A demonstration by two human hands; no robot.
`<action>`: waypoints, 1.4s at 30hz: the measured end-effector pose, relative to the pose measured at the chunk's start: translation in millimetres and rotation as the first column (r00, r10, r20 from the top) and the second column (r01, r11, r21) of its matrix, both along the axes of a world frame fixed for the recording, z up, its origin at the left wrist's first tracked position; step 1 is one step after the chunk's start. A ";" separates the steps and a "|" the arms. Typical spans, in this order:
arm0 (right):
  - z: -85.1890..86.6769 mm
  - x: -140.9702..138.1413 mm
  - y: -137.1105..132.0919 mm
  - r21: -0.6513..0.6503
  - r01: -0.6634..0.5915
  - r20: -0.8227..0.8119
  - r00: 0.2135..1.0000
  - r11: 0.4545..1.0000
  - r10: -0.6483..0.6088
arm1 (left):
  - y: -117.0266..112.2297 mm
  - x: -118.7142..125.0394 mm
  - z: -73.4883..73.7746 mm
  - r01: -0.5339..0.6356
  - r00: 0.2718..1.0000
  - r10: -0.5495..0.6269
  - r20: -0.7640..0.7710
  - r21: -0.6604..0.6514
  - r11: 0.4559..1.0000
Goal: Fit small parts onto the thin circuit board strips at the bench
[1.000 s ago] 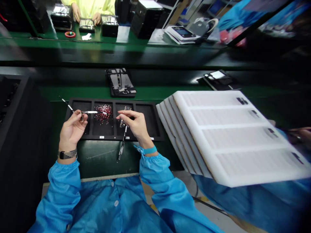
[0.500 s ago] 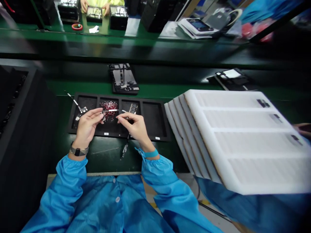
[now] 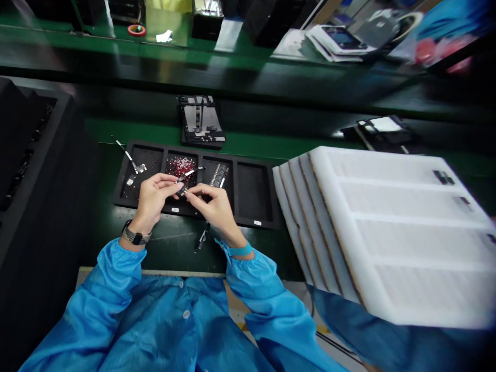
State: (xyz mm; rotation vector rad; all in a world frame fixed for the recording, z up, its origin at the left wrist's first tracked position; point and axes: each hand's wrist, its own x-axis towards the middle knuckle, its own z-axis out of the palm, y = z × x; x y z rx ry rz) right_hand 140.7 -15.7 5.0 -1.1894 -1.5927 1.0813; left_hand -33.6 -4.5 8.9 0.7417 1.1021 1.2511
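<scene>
Pinched in the fingers of my left hand [image 3: 152, 199] is a small circuit board with a flex cable [image 3: 186, 175], its thin strip pointing up and right. My right hand [image 3: 214, 209] has thumb and forefinger closed at the board's right end; the fingertips cover much of it. Both hands are over a black compartment tray [image 3: 253, 194]. Tiny red and clear pieces [image 3: 181, 166] lie heaped in its second compartment. Several narrow circuit boards [image 3: 219, 176] rest in the third. Another flex cable [image 3: 132, 159] lies across the left compartment, and one more flex cable [image 3: 201, 239] is on the bench beside my right wrist.
A stack of white foam trays [image 3: 364, 217] stands close on the right. Black foam trays [image 3: 42, 217] rise at the left. Behind the compartment tray sit stacked device housings [image 3: 202, 123]. A raised green shelf with a red tape roll [image 3: 136, 30] runs along the back.
My hands have come together: the right fingertips, apart from the piece before, are now at its board end. The flex strip has tilted upward. The whole view has shifted slightly.
</scene>
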 end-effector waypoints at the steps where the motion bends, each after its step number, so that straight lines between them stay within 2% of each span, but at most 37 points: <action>1: -0.3 0.1 0.0 0.001 0.002 -0.001 1.000 1.000 -0.002 | -0.3 -0.2 0.0 -0.004 1.000 0.004 -0.019 0.009 1.000; 9: -5.4 2.8 5.2 -0.085 -0.055 -0.062 0.997 0.995 0.049 | -1.3 -1.4 2.3 0.007 0.994 0.002 -0.106 0.086 0.996; 14: -6.0 5.7 7.2 -0.111 -0.084 -0.127 0.989 0.990 0.070 | 0.9 -3.9 0.5 0.058 0.997 -0.056 -0.047 0.044 0.997; 22: -2.2 6.9 6.9 -0.105 -0.099 -0.131 0.988 0.990 0.085 | 2.7 -3.6 -3.9 0.109 0.994 -0.110 0.019 0.014 0.994; 31: -0.5 7.3 6.3 -0.114 -0.112 -0.124 0.987 0.987 0.097 | 1.0 -1.2 -0.1 0.106 0.994 -0.106 0.017 0.012 0.994; 37: -0.9 8.8 10.6 -0.056 -0.052 -0.120 0.992 0.997 0.045 | -1.2 1.1 5.3 0.086 0.994 -0.089 0.069 0.036 0.996; 42: 1.0 43.5 28.6 -0.012 0.040 -0.113 0.993 0.999 -0.042 | 5.6 -16.5 13.2 0.022 0.980 -0.031 0.199 0.047 0.999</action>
